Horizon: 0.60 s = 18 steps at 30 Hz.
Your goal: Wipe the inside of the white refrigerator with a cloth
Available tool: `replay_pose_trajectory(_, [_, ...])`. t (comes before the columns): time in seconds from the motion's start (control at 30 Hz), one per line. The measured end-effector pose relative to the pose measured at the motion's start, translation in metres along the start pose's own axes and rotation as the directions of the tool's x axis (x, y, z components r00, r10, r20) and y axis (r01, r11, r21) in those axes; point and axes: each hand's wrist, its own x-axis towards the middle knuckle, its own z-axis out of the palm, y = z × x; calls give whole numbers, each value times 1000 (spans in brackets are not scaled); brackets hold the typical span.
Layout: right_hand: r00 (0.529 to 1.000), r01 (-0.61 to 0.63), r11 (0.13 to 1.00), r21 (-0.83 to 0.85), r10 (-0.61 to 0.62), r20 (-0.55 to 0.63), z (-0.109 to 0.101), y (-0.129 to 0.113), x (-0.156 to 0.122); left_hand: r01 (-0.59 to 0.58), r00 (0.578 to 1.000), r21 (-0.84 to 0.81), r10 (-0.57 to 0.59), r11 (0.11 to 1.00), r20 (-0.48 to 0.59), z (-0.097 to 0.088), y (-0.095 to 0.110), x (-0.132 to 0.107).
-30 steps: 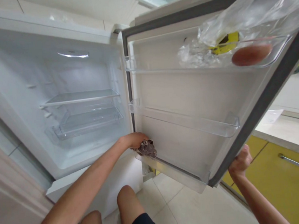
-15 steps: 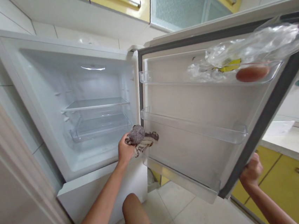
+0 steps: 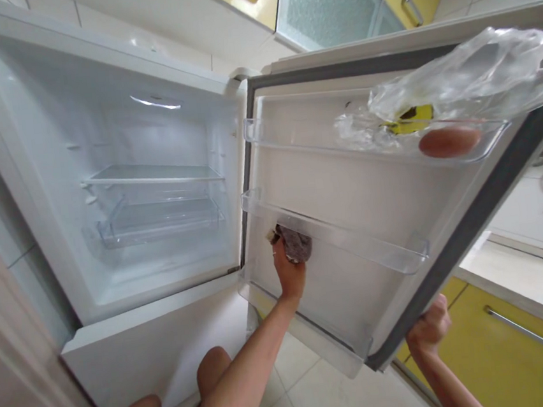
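Observation:
My left hand (image 3: 289,271) is closed around a bunched grey-brown cloth (image 3: 296,243). It holds the cloth at the inner panel of the open fridge door (image 3: 347,190), just below the middle door shelf (image 3: 336,232). Whether the cloth presses on the panel is hard to tell. At the door's outer lower edge, my right hand (image 3: 428,326) grips the fridge door, its fingertips hidden behind it. To the left stands the open fridge compartment (image 3: 150,138), with a glass shelf (image 3: 153,172) and a clear drawer (image 3: 163,223) inside.
The upper door shelf (image 3: 304,141) carries a clear plastic bag (image 3: 470,75), something yellow (image 3: 412,119) and a reddish-brown rounded item (image 3: 450,141). Yellow cabinets (image 3: 520,346) and a white counter (image 3: 494,271) lie to the right. My knees are close below the fridge.
My left hand has moved right with the cloth, from the compartment's edge to the door's inner panel. My right hand still holds the door. The view has shifted slightly.

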Motion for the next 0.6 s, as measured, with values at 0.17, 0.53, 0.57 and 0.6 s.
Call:
replay_pose_trajectory(0.17, [1000, 4, 1000, -8, -4, -15, 1, -7, -3, -192, 938, 28, 175, 981, 298, 6, 4, -41])
replay_pose_trajectory(0.53, [1000, -19, 1000, 8, 19, -13, 12, -4, 11, -520, 540, -4, 333, 854, 773, 26, 44, -95])
replay_pose_trajectory(0.57, [1000, -18, 1000, 6, 18, -13, 13, -4, 12, -559, 507, 23, 319, 829, 800, 24, 39, -94])
replay_pose_trajectory(0.6, [1000, -17, 1000, 5, 17, -13, 14, -3, 13, -601, 464, 43, 304, 798, 832, 21, 33, -92])
